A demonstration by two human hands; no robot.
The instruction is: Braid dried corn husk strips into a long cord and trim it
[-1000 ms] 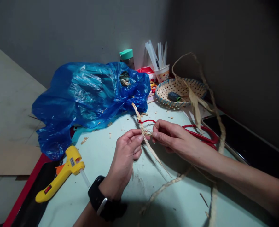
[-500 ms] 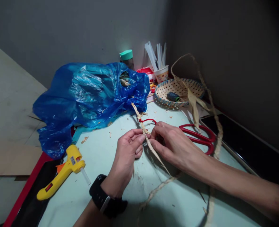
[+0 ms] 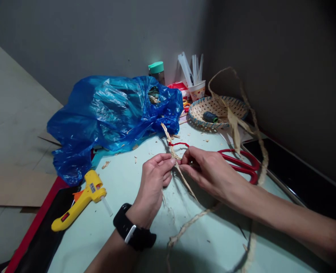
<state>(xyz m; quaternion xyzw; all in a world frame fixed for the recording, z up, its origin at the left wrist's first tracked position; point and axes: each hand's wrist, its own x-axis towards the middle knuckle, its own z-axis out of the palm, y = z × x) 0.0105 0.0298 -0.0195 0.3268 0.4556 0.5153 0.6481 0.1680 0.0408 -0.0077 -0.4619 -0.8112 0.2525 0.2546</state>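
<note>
A short braid of pale dried husk [image 3: 170,146] slants over the table, with a red cord [image 3: 179,143] tied around its upper part. My left hand [image 3: 156,172] pinches the braid below the cord between thumb and fingertips. My right hand [image 3: 206,167] is closed beside it, its curled fingers gripping a husk strand that comes off the braid. One loose strand [image 3: 187,185] hangs down between the hands. Beneath and beyond my right forearm runs a long finished-looking braid [image 3: 192,223], which loops up over the basket.
A blue plastic bag [image 3: 113,110] of husks lies at the back left. At the left edge rests a yellow glue gun [image 3: 79,204]. Red-handled scissors [image 3: 251,167] lie right of my hand, before a woven basket [image 3: 194,113] holding a dark thread spool [image 3: 210,117]. A paper cup [image 3: 197,91] holds glue sticks.
The view has shifted slightly, so the things on the left sit a little further right. My hands keep hold of the braid; the loose strand's tip has swung left and up.
</note>
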